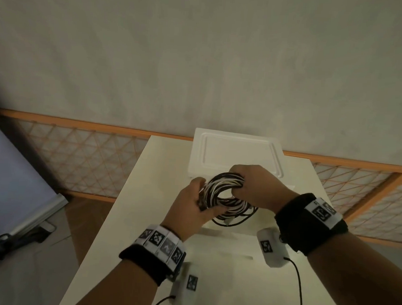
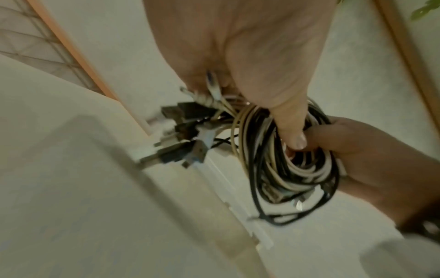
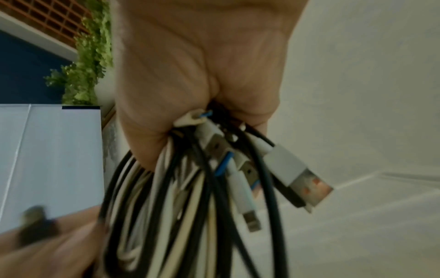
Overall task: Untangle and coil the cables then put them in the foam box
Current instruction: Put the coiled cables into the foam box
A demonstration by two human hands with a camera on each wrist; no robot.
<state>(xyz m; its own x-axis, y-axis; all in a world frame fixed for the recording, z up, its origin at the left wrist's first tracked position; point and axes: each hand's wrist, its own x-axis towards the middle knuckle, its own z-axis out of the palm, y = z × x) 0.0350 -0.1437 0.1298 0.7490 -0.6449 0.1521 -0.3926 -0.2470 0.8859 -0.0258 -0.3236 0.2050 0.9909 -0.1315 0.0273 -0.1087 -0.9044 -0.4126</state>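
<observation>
We held a round coil of black and white cables (image 1: 228, 197) between both hands, raised just above the open white foam box (image 1: 286, 186) that stood on the pale cream table (image 1: 132, 218). Our left hand (image 1: 191, 202) gripped the coil's near left side, fingers curled under the strands and thumb over them; in the left wrist view that thumb (image 2: 291, 129) pressed down across the loops while several black and grey plugs (image 2: 183, 135) stuck out beside the palm. Our right hand (image 1: 258, 187) clutched the far right side of the coil from above, fingers closed tightly round the bundle. In the right wrist view a grey USB plug (image 3: 300, 176), a white connector (image 3: 247, 206) and a short blue tie (image 3: 223, 163) hung out below that fist, with the black and white strands running down toward the left hand. One black loop (image 1: 238, 221) sagged loose beneath the coil, over the box. The box's white foam lid (image 1: 237, 151) lay behind the box, at the table's far edge. Both wrists wore black bands with printed white marker tags (image 1: 161, 240), and a thin black lead (image 1: 298, 283) ran from the right wrist unit toward us.
</observation>
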